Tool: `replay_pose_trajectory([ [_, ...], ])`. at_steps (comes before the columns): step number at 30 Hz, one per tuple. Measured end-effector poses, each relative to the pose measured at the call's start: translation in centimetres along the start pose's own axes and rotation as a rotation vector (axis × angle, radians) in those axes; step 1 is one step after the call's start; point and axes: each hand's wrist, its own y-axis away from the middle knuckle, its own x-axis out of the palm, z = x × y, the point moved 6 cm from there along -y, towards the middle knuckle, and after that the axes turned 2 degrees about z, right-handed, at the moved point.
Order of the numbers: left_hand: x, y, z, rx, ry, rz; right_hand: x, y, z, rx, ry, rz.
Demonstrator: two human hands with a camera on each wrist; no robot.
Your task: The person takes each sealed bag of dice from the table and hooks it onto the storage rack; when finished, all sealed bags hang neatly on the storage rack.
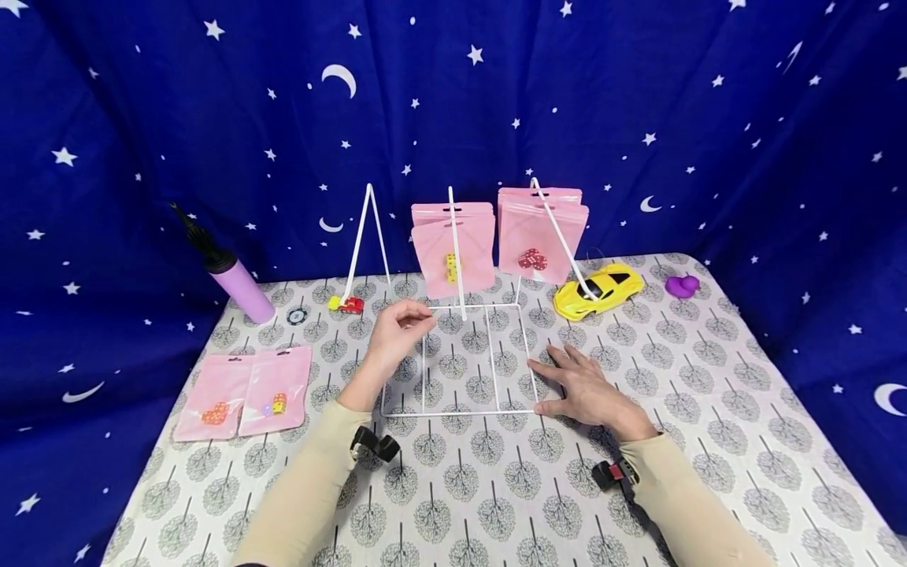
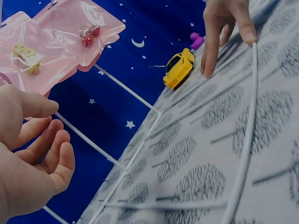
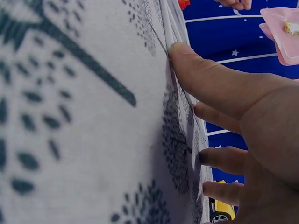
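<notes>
A white wire rack (image 1: pixel 446 413) stands on the table with three sloping prongs. Pink zip bags with yellow dice (image 1: pixel 439 264) hang on its middle prong, and pink bags with red dice (image 1: pixel 517 236) on the right one; the left prong (image 1: pixel 357 244) is bare. My left hand (image 1: pixel 400 335) hovers over the rack's left side below the middle bags, fingers loosely curled and holding nothing. With fingers spread, my right hand (image 1: pixel 584 390) lies at the rack's front right corner. In the right wrist view its thumb (image 3: pixel 205 77) touches the wire.
Two pink bags (image 1: pixel 244 394) with dice lie at the left. Behind them are a purple hand pump (image 1: pixel 241 287), a round chip (image 1: pixel 297 315) and a small red and yellow toy (image 1: pixel 347 305). A yellow toy car (image 1: pixel 602 291) and a purple duck (image 1: pixel 682 286) stand at the right.
</notes>
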Motion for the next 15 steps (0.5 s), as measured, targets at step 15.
replay_pose_trajectory([
  [15,-3.1,2.8,-0.3,-0.004,-0.086,0.006,-0.1,0.0,0.0,0.001,-0.002,0.001],
])
